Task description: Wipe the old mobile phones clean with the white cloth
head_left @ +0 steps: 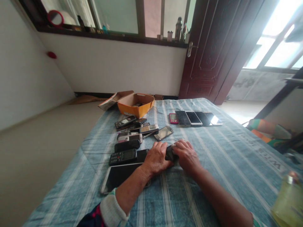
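Both hands meet over the middle of the cloth around a dark mobile phone point(170, 153). My left hand point(156, 159) grips its left side, fingers curled over it. From the right, my right hand point(187, 155) closes on its other end; the fingers hide much of the phone. A silver touchscreen phone point(164, 133) lies just beyond. To the left, a large white-edged phone point(120, 176) lies partly under my left forearm, with a black keypad phone point(123, 156) above it. Farther up is a pile of older phones, among them a beige keypad phone point(149, 128).
An open orange cardboard box point(136, 108) stands at the far left of the striped tablecloth point(196, 195). A pink phone point(173, 118) and a row of flat phones point(194, 118) lie at the far right. A yellowish bottle point(288, 201) stands at the near right edge.
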Motion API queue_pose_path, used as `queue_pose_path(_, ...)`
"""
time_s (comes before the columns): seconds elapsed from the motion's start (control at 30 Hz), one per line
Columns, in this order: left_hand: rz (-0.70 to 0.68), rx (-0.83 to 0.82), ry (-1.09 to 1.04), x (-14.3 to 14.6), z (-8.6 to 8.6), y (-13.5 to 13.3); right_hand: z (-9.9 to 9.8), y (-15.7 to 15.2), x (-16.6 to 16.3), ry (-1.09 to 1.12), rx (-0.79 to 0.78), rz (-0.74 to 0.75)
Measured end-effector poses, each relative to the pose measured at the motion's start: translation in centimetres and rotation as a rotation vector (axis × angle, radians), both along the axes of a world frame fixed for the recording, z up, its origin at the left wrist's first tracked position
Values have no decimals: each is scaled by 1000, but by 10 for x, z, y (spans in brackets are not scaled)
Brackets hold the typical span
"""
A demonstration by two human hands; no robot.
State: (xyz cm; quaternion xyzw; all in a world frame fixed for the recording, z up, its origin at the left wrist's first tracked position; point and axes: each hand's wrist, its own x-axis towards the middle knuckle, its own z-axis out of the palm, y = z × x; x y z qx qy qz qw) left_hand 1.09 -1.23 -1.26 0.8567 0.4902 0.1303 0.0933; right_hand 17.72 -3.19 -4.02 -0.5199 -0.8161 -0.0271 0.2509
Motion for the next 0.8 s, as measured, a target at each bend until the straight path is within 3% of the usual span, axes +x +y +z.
queue_pose_path(0.17, -5, 13, 4, 1, 0, 0, -4, 0, 5, -20, -8, -167)
queue_pose_path(0.37, -26, 20, 0, -1, -2, 1, -14, -20, -11, -5, 53, 60)
queue_pose_path(0.5, -29, 18, 1, -1, -3, 1, -18, -25, -10, -1, 56, 110)
queue_pose_path(0.8, -22, 5, 20, 0, 2, -2, -16, -12, 10, -43, -28, -186)
